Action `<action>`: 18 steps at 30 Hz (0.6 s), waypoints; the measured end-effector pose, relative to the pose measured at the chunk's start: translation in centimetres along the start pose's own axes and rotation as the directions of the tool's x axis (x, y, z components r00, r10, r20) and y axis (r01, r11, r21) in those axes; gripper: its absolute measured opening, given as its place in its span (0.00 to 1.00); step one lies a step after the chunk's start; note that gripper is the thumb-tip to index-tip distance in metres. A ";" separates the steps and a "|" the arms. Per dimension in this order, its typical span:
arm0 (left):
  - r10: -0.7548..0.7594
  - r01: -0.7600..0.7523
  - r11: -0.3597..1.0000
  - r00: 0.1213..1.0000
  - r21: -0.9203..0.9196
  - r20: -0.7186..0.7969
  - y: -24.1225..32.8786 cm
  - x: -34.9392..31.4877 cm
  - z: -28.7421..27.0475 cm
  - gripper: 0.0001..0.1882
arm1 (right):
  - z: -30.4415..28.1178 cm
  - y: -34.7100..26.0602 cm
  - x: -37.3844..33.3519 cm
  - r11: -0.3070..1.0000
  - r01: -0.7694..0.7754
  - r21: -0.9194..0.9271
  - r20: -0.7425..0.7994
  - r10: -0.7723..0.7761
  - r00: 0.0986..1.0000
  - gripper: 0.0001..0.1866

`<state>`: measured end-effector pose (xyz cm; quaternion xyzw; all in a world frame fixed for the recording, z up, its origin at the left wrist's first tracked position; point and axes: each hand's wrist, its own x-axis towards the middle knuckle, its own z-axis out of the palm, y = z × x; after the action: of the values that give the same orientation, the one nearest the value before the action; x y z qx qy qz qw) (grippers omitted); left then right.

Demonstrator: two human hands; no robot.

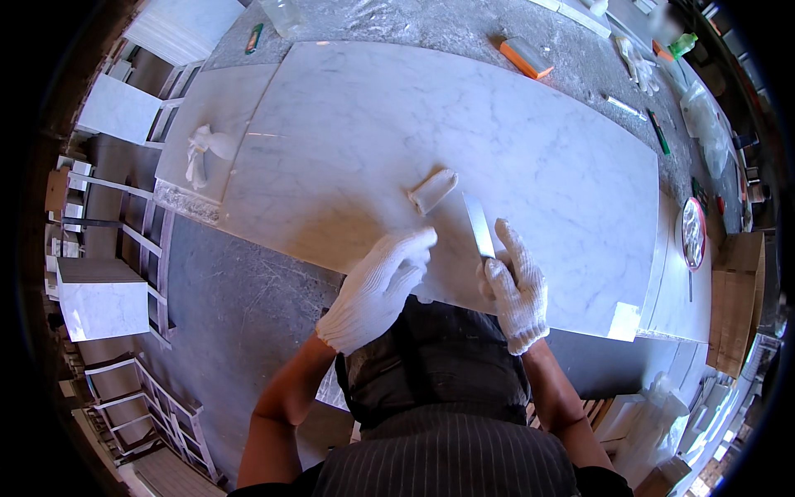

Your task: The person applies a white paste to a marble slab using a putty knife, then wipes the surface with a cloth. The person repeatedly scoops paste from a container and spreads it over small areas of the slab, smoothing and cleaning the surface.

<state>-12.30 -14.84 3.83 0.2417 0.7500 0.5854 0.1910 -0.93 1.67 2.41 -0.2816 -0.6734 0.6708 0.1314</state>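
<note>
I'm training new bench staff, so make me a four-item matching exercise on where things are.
Things:
1. Metal blade
2. Small white pad
3. Orange-and-grey block
4. Crumpled white bundle

Places:
A. Resting on the large marble slab, beyond the hands
B. At left, on the narrower pale slab
C. Held in the gloved right hand
D. On the grey tabletop, past the large slab's far edge

Pairs: 1-C, 2-A, 3-D, 4-B
</note>
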 end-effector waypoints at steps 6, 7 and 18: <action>-0.510 0.489 0.860 0.813 0.146 0.281 3.9 1.2 -1.5 0.12 | 0.2 0.9 -0.3 0.975 0.137 -0.177 0.026 -0.134 0.991 0.29; -0.437 0.451 0.892 0.855 0.014 0.279 3.1 1.3 -1.5 0.13 | 0.2 0.7 -0.3 0.965 0.154 -0.211 0.041 -0.148 0.988 0.29; -0.307 0.338 0.930 0.930 -0.147 0.200 3.0 3.5 1.4 0.10 | 0.1 0.0 0.3 0.949 0.135 -0.286 0.203 -0.078 0.976 0.15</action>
<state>-13.98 -11.11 6.38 0.1468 0.7042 0.5877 0.3705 -1.23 1.77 2.30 -0.1962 -0.7906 0.5770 0.0592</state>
